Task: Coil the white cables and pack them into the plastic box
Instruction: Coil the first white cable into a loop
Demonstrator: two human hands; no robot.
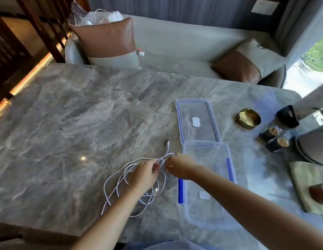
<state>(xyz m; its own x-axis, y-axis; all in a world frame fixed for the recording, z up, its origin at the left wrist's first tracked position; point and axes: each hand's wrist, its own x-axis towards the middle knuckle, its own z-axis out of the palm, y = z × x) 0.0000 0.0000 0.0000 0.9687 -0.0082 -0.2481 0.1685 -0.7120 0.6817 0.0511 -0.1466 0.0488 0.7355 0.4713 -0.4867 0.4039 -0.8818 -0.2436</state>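
A: What is held in the plastic box [205, 170]?

B: Only a small white sticker [205, 195] is seen on its clear floor. Blue clasps [180, 191] are folded down along its long sides, and the clear lid [202, 109] is laid flat on the table, touching the box's far end.

A: And where are the white cables [123, 175] found?

B: They are spread in a loose tangle on the table [76, 123], just left of the box. Strands are gripped under the curled fingers of the left hand [144, 175]. The fingertips of the right hand [178, 166] are drawn together at the same bundle, but whether a strand is pinched cannot be told through the blur. One plug [167, 142] is left lying just beyond the hands.

A: How is the setting made up?

B: The table is topped in grey veined marble, polished. To the right, a round brass ashtray [248, 117], two small dark jars [270, 133] and a folded pale cloth [305, 183] are set out. Behind it a grey sofa [175, 42] is seen, with brown-and-grey cushions [106, 38] propped on it.
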